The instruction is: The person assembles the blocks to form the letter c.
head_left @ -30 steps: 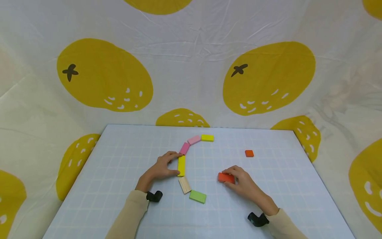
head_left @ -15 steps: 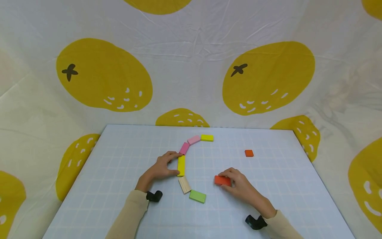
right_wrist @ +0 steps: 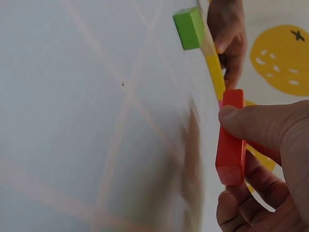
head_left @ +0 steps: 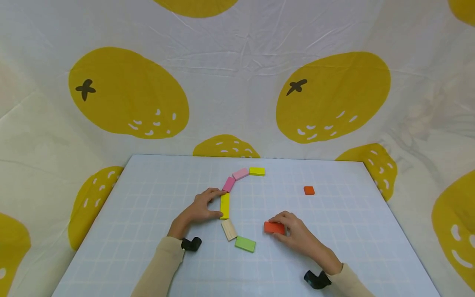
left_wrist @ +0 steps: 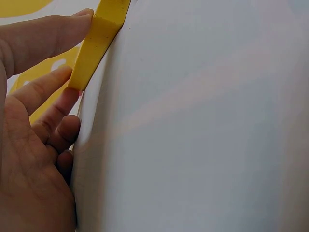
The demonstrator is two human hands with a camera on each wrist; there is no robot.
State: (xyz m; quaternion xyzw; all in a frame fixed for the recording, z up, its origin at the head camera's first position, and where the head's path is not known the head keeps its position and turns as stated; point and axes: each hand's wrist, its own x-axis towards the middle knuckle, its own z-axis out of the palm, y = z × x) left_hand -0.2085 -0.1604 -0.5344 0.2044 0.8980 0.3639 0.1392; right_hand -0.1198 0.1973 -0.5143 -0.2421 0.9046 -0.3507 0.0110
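Note:
My left hand holds the long yellow block by its two ends, thumb at the near end and a fingertip at the far one. In the left wrist view the thumb and fingers touch that yellow block. Between the thumb and fingers of my right hand is a red block, and in the right wrist view this red block appears lifted off the table. A natural wood block and a green block continue the curved row at the near end, left of the red block.
Beyond the left hand the row curves through a dark pink block, a light pink block and a short yellow block. A small orange-red block lies alone at the right. The gridded table ends at a patterned cloth.
My right hand has moved the red block a little left and toward the near side, closer to the green block. The left hand stays at the yellow block.

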